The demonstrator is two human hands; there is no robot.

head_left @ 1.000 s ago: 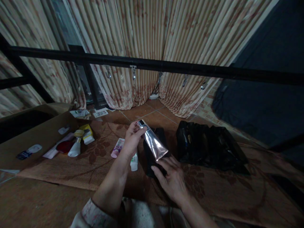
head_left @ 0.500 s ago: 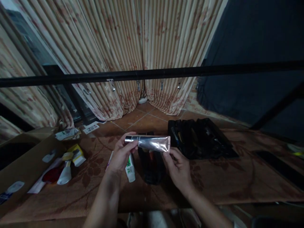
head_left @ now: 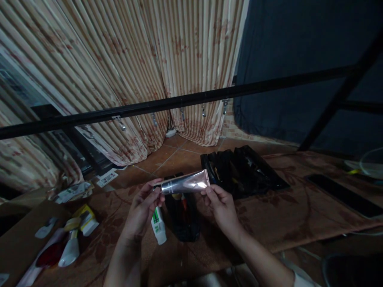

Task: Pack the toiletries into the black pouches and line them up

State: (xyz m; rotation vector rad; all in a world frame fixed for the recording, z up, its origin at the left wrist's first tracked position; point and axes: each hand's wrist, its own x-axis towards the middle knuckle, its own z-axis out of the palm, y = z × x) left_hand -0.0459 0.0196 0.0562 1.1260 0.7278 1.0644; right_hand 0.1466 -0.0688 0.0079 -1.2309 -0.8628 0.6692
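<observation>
A shiny metallic squeeze tube (head_left: 184,183) is held sideways in the air between both hands. My left hand (head_left: 143,205) pinches its dark cap end. At the flat crimped end, the fingers of my right hand (head_left: 220,201) grip the lower corner. Below the tube lies an open black pouch (head_left: 183,221) with an orange-red item inside, partly covered by the tube. A white and green tube (head_left: 158,226) rests beside my left hand on the cloth-covered table (head_left: 269,219).
A black case with several tools (head_left: 245,171) lies at the back right, near a flat black panel (head_left: 344,194). On the left are a cardboard box (head_left: 26,235), a white-bristled brush (head_left: 70,247) and a yellow box (head_left: 86,219). A dark bar (head_left: 185,101) crosses beyond the table.
The view has tilted and turned to the right. Both hands still hold the metallic tube, which now slants up slightly toward its crimped end.
</observation>
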